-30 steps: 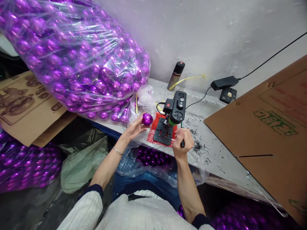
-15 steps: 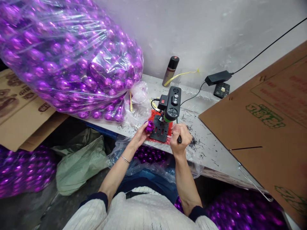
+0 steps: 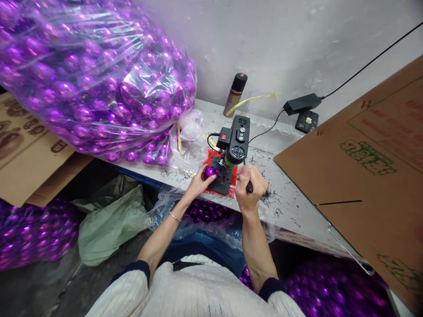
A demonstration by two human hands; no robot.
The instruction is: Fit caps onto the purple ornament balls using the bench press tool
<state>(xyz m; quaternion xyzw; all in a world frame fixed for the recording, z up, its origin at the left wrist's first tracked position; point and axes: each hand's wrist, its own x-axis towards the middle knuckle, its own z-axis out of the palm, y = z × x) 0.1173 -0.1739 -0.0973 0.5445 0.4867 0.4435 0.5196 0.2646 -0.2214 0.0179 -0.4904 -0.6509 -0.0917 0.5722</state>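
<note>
A shiny purple faceted ball [image 3: 210, 171] is held in the fingers of my left hand [image 3: 198, 182], over the base plate [image 3: 222, 185] of a small black bench drill press [image 3: 238, 140]. The ball is left of the chuck and a little below it. My right hand [image 3: 251, 187] is closed in a fist around the black grip of the lever handle [image 3: 249, 188] at the machine's right side. Red sheeting [image 3: 233, 182] lies beneath the base plate. Whether the ball touches the plate, I cannot tell.
A big clear bag of purple balls [image 3: 99, 88] leans at the left. Behind the machine stand a spray can [image 3: 235, 94] and a power adapter [image 3: 302, 104]. Dark shavings [image 3: 274, 193] litter the table. A cardboard box [image 3: 363, 176] rises at right; an open bag of balls [image 3: 206, 212] sits below the edge.
My left hand has brought the purple ball slightly right, from the plate's left edge to over the plate. My right hand stays on the handle, shifted slightly right.
</note>
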